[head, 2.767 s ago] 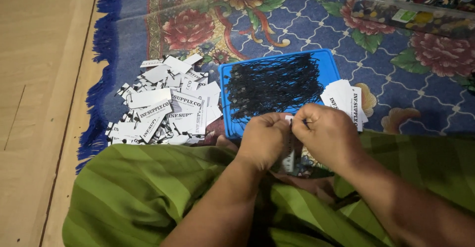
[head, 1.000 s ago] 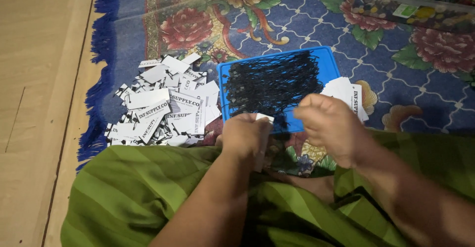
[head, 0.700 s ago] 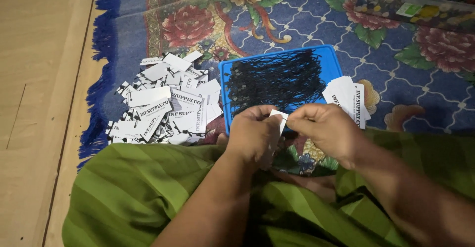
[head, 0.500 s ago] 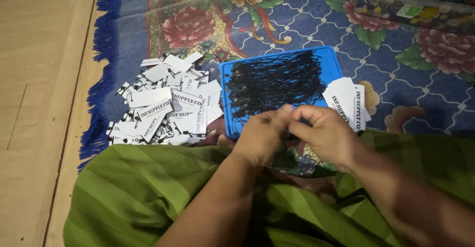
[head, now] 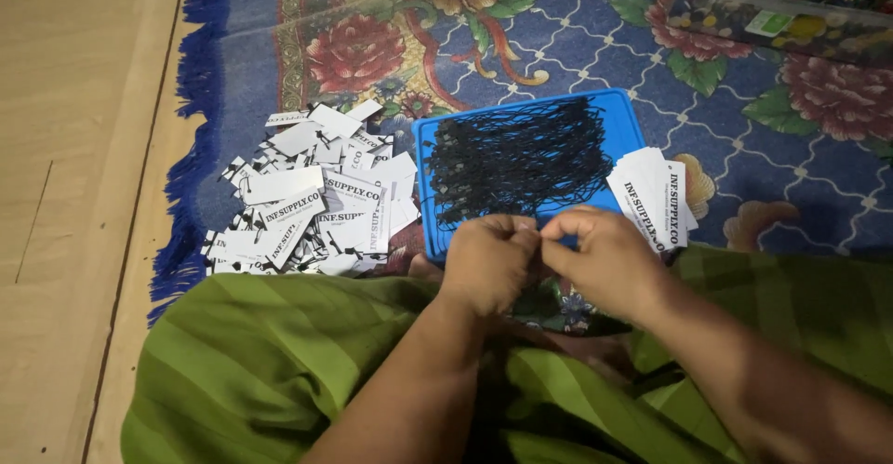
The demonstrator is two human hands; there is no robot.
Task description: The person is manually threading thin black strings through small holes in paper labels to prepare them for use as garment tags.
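The left hand [head: 486, 261] and the right hand [head: 600, 261] meet knuckle to knuckle just off the near edge of the blue tray [head: 621, 122], above a lap draped in striped green cloth [head: 279, 352]; both hands are curled, fingertips drawn together and facing each other across a narrow gap; whatever they pinch is hidden between the fingers, and I cannot tell what it is, nor whether the fingertips touch.

The tray lies on the floral carpet [head: 521, 46], tilted a little to its edges; a tangle of thin black strings [head: 516, 157] fills most of it, spread from its left rim almost to its right; the hands sit just beside the near end of that tangle.

A small stack of white printed tags [head: 654, 194] rests against the tray's right near corner, partly on the carpet, close to the right hand; a far larger loose heap of white tags [head: 312, 194] is scattered on the carpet just beside the tray's left edge, reaching toward the carpet's blue fringe [head: 191, 139]; beyond the fringe lies bare wooden floor [head: 74, 148].

At the carpet's far right corner stands a clear plastic box [head: 781, 8] of small coloured pieces, well apart from the hands.
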